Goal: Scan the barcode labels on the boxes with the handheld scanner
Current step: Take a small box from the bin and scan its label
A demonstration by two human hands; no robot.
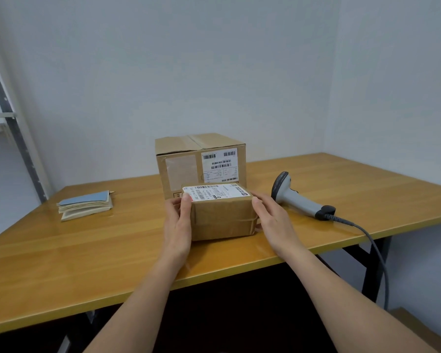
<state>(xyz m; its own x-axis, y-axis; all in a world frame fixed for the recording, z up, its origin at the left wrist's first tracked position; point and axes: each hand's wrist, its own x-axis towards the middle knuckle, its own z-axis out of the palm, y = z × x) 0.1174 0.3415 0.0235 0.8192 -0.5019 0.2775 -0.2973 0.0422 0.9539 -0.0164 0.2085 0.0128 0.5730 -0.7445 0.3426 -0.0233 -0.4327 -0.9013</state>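
Note:
A small brown box (222,217) sits on the wooden table (87,256), with a white barcode label (215,191) on its top. My left hand (177,222) grips its left side and my right hand (274,220) presses on its right side. Behind it stands a larger cardboard box (183,154) with a white barcode label (220,165) on its front face. The grey handheld scanner (297,198) lies on the table to the right of my right hand, untouched, its cable (374,250) running off the table's front edge.
A stack of paper pads with a blue cover (85,205) lies at the table's left. A metal shelf frame (8,115) stands against the wall at far left. A brown carton (418,329) sits on the floor at lower right.

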